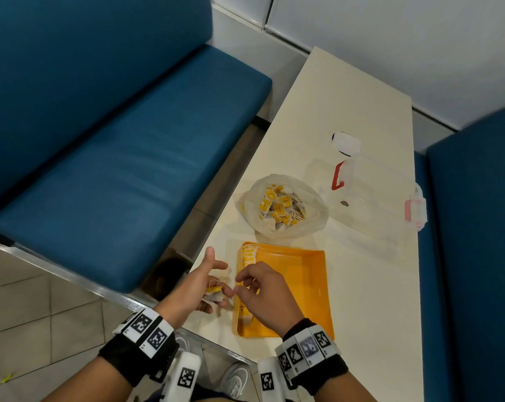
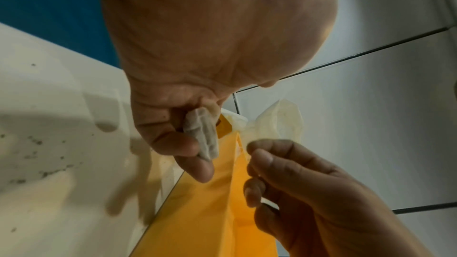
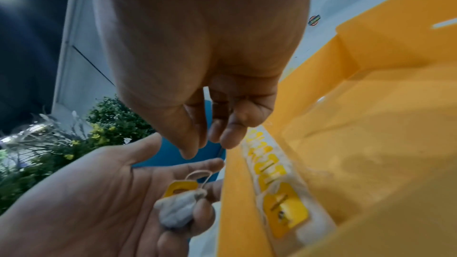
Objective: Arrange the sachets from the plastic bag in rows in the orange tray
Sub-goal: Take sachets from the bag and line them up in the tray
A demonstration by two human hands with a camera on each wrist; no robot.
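A table [image 1: 347,91] is flanked by a bench seat [image 1: 123,158] on the left and another seat [image 1: 477,227] on the right. On the table's near end a tray [image 1: 309,285] is set, with a row of sachets [image 1: 249,254] stood along its left wall. Just behind the tray a plastic bag [image 1: 312,224] of sachets is placed, and to the bag's right a lidded container [image 1: 382,195]. The left hand [image 1: 197,282] is held just left of the tray, the right hand [image 1: 267,294] over the tray's left edge.
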